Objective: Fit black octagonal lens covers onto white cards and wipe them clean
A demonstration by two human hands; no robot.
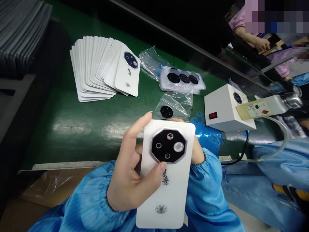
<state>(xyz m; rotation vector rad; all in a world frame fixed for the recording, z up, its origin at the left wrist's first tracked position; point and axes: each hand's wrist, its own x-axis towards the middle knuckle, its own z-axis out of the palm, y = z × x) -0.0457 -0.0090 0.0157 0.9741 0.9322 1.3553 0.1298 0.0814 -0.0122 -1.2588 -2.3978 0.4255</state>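
My left hand (134, 174) is closed on a white phone back cover (166, 196), its thumb pressed on the front just below the black octagonal camera panel (163, 146). The index finger stretches up past the top left corner. Most of my right hand (198, 151) is behind the cover; only its wrist side and a bit at the top edge show, so its fingers are hidden. Just beyond lies a clear plastic bag (180, 101) with a loose black camera panel (166, 111). Farther back, clear film sheets (182, 87) carry several black camera panels.
Fanned white covers (94, 71) lie at the back left of the green table (60, 129). A white box (217, 106) with a red switch stands right, a pump bottle (260, 108) by it. Blue film scraps (209, 137) lie nearer. Another person's hand (262, 44) shows far right.
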